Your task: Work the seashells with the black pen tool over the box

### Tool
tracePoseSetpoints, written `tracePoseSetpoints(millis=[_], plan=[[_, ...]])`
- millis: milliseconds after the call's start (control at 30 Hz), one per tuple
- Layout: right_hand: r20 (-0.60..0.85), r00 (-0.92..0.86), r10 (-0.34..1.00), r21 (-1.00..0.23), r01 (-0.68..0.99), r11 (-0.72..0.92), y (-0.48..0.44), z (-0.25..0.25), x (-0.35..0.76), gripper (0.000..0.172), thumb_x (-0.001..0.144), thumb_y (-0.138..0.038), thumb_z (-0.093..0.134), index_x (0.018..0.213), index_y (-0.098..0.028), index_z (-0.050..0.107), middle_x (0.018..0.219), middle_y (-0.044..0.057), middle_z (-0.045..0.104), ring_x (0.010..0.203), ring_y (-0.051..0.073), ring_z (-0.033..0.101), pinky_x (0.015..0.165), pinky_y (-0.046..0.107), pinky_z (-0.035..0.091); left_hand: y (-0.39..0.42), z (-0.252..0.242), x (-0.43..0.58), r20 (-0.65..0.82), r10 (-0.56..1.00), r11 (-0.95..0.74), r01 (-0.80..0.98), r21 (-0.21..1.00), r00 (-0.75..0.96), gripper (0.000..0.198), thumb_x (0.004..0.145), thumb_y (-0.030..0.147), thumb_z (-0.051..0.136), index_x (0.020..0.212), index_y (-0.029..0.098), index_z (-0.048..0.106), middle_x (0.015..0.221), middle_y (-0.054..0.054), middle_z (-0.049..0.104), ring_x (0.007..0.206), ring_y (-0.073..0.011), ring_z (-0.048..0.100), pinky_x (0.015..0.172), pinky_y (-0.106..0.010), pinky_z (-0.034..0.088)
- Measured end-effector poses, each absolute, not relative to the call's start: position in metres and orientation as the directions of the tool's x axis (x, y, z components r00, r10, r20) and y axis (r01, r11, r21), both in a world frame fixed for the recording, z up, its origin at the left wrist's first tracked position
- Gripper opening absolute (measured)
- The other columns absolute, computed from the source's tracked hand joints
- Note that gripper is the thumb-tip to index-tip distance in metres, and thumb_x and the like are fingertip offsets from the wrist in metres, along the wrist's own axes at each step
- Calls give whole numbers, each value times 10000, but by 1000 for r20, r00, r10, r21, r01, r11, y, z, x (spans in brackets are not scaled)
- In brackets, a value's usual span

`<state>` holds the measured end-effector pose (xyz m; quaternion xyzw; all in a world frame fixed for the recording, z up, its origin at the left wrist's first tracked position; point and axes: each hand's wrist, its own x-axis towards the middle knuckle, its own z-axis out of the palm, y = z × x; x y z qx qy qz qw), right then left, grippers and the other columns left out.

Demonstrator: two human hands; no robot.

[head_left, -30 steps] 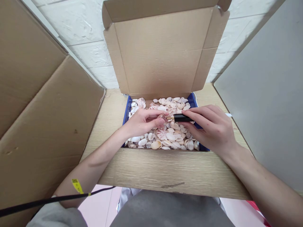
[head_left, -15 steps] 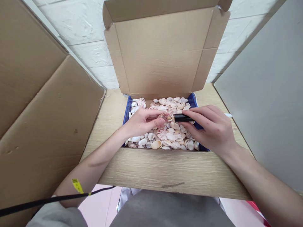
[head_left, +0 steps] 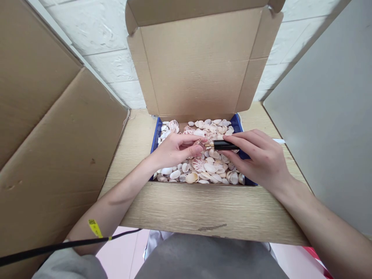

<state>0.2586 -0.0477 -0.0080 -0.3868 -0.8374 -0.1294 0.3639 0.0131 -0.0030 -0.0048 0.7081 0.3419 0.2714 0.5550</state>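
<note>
My left hand (head_left: 180, 149) pinches a small reddish-brown seashell (head_left: 199, 142) between thumb and fingers; the fingers hide part of it. My right hand (head_left: 257, 153) grips a black mini drill (head_left: 223, 145) with a brass-coloured chuck. The drill lies level, its tip pointing left at the shell. Whether the bit touches the shell is too small to tell. Both hands are over a box (head_left: 156, 133) with blue inner sides, filled with loose white, cream and striped seashells (head_left: 210, 168).
The box's cardboard lid (head_left: 197, 62) stands open at the back against a white brick wall (head_left: 95, 27). A large cardboard panel (head_left: 58, 147) rises on the left, a grey panel (head_left: 325, 97) on the right. A black cable (head_left: 58, 247) with a yellow tag crosses at lower left, before the wooden table (head_left: 209, 205).
</note>
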Motion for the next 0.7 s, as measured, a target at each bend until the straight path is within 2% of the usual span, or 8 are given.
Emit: tracePoseSetpoints(millis=[200, 333, 533, 700], plan=[[700, -424, 574, -87, 748, 658, -47, -10, 259, 254, 881, -281, 702, 1119, -225, 633, 927, 77, 734, 751, 220, 663, 662, 368, 558, -3, -4, 14, 9, 786, -176, 210, 962, 618, 438, 877, 381, 659, 1197, 84, 698, 929, -110, 776, 794, -188, 740, 703, -285, 606], [689, -426, 586, -110, 738, 666, -47, -11, 258, 230, 883, -287, 700, 1086, -198, 639, 924, 88, 738, 761, 223, 674, 659, 362, 556, -2, -5, 13, 13, 778, -215, 247, 945, 628, 444, 888, 392, 641, 1200, 82, 701, 901, -113, 778, 762, -180, 732, 678, -279, 597], [602, -437, 669, -164, 752, 639, -48, -13, 257, 179, 922, -319, 650, 1053, -198, 646, 906, 66, 732, 759, 212, 680, 607, 336, 522, -3, -7, 13, 4, 778, -250, 303, 920, 629, 409, 880, 421, 661, 1175, 146, 728, 911, -81, 785, 789, -186, 734, 680, -277, 591], [678, -432, 595, -86, 757, 647, -48, -11, 257, 192, 908, -282, 670, 1083, -203, 651, 918, 70, 736, 762, 214, 663, 656, 355, 521, -3, -7, 14, 13, 777, -221, 252, 942, 630, 409, 887, 411, 655, 1182, 136, 721, 936, -84, 787, 816, -189, 743, 730, -293, 605]])
